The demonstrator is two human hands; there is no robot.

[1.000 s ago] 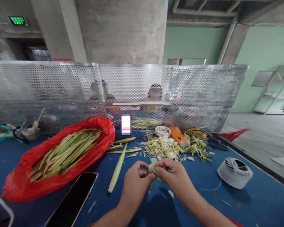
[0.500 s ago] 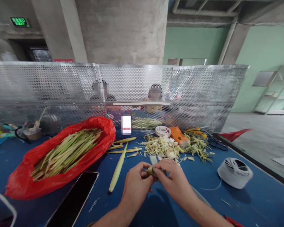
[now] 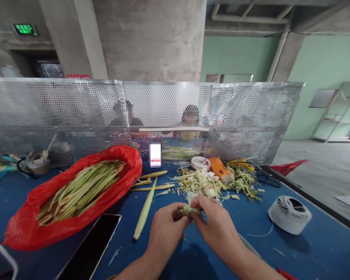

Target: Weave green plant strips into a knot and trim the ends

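Head view: above the worktop (image 3: pixel 251 214), a pale green leaf piece (image 3: pixel 187 210) is pinched in the closed fingertip grip of left hand (image 3: pixel 167 225) and right hand (image 3: pixel 216 219). Folding appears underway; steady pressure is judged necessary next.

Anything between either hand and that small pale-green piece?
Nothing visible. Left hand and right hand both hold the pale-green piece directly in their fingers. The pile of cut strips lies beyond them, the long pale stalk off to the left.
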